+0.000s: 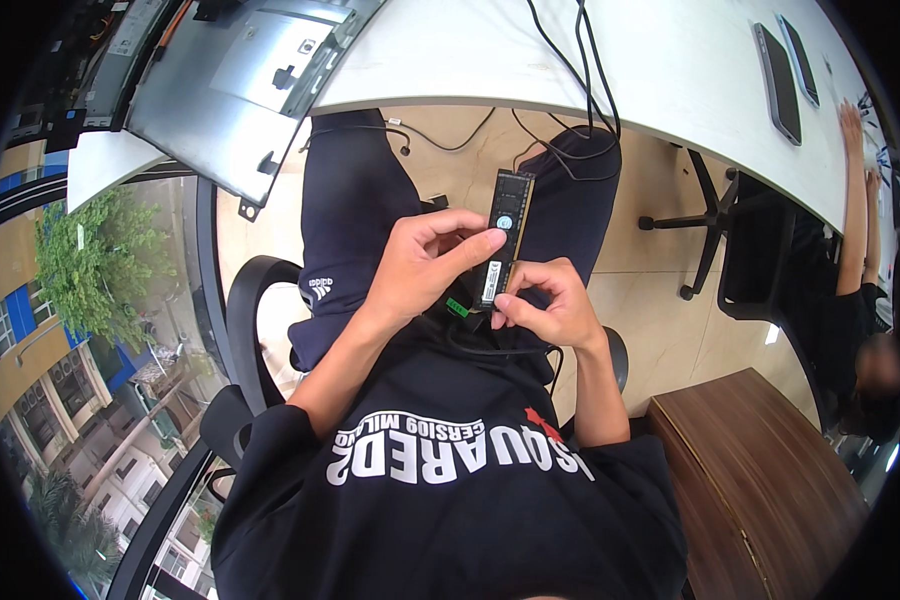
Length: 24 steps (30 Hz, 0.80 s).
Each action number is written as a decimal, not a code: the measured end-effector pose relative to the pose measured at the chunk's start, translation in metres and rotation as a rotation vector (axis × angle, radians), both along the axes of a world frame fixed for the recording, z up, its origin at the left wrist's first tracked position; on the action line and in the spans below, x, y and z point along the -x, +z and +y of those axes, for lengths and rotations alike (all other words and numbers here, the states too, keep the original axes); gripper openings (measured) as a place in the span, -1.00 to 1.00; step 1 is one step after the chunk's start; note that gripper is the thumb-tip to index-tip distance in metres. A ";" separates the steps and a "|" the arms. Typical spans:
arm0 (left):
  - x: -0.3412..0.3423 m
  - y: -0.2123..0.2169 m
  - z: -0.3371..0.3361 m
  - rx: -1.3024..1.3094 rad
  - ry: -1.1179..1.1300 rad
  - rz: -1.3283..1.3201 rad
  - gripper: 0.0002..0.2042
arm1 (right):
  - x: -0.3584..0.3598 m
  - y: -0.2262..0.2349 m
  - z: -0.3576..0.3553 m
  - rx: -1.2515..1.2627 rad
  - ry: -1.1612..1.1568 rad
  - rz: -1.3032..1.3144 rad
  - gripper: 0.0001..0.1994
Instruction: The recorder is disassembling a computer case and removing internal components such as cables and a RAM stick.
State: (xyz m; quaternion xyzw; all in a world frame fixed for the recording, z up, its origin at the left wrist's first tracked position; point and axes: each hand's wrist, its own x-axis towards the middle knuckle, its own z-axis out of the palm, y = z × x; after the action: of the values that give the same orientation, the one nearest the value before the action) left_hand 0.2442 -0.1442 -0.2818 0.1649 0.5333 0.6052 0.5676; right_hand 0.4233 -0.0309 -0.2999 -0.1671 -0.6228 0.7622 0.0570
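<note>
Clearly, both hands [420, 265] pinch a slim circuit board [505, 250]

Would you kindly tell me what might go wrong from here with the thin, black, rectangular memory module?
Only the fingers of the left hand and right hand hold the thin, black, rectangular memory module, so it might slip toward the beige tiled floor. The right hand's bare fingers also sit close to its gold-coloured contact edge, which they may smudge.

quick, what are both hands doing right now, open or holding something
Left hand: closed, holding the memory stick, thumb on its face.
Right hand: closed, pinching the same stick near its lower end.
</note>
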 end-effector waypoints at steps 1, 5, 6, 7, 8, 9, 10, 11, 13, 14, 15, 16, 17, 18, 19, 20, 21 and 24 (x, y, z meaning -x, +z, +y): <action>0.002 -0.003 -0.003 -0.044 0.009 0.059 -0.83 | 0.001 0.000 0.000 -0.012 -0.004 0.005 -0.85; 0.014 0.011 -0.007 0.002 -0.045 0.093 -0.81 | -0.005 -0.004 0.001 -0.004 -0.073 -0.015 -0.86; 0.020 0.016 -0.009 0.095 -0.122 0.049 -0.79 | -0.004 -0.003 0.000 -0.004 -0.073 -0.006 -0.86; 0.024 0.010 -0.013 -0.033 -0.137 -0.104 -0.76 | -0.003 -0.002 -0.001 0.036 -0.140 -0.019 -0.87; 0.023 0.014 -0.011 -0.032 -0.142 -0.096 -0.76 | -0.002 -0.002 -0.001 0.078 -0.208 -0.032 -0.87; 0.020 0.019 -0.010 -0.128 -0.115 -0.217 -0.76 | -0.003 -0.006 0.000 0.058 -0.197 0.001 -0.78; 0.019 0.022 -0.008 -0.223 -0.089 -0.338 -0.75 | -0.004 -0.008 0.000 0.058 -0.207 0.008 -0.78; 0.025 0.014 -0.012 -0.318 -0.178 -0.364 -0.83 | -0.004 -0.010 0.001 0.135 -0.274 0.052 -0.71; 0.018 0.023 -0.011 -0.301 -0.177 -0.236 -0.85 | -0.003 -0.011 0.005 0.203 -0.365 0.108 -0.56; 0.015 0.027 -0.011 -0.290 -0.163 -0.114 -0.86 | -0.004 -0.012 0.008 0.203 -0.378 0.118 -0.56; 0.017 0.026 -0.013 -0.259 -0.172 -0.069 -0.84 | -0.004 -0.014 0.010 0.201 -0.403 0.094 -0.56; 0.017 0.029 -0.012 -0.260 -0.184 -0.058 -0.84 | -0.004 -0.015 0.013 0.199 -0.428 0.071 -0.57; 0.015 0.032 -0.010 -0.271 -0.147 0.051 -0.83 | -0.004 -0.014 0.014 0.207 -0.433 0.075 -0.64; 0.015 0.035 -0.009 -0.281 -0.103 0.168 -0.82 | -0.005 -0.015 0.015 0.210 -0.434 0.095 -0.64; 0.017 0.034 -0.010 -0.245 -0.096 0.187 -0.71 | -0.006 -0.015 0.017 0.187 -0.410 0.059 -0.69; 0.019 0.040 -0.008 -0.249 -0.097 0.212 -0.71 | -0.005 -0.013 0.017 0.161 -0.383 0.025 -0.74; 0.021 0.049 -0.010 -0.235 -0.071 0.216 -0.63 | 0.001 -0.009 0.012 0.161 -0.400 0.030 -0.83; 0.018 0.062 -0.018 -0.216 0.015 0.147 -0.45 | 0.007 0.001 -0.001 0.092 -0.405 0.024 -0.87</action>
State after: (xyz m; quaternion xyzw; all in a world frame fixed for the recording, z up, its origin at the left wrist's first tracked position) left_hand 0.2265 -0.1623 -0.2200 0.2649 0.5064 0.6496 0.5014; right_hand 0.4168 -0.0321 -0.2989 -0.2823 -0.5403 0.7648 0.2085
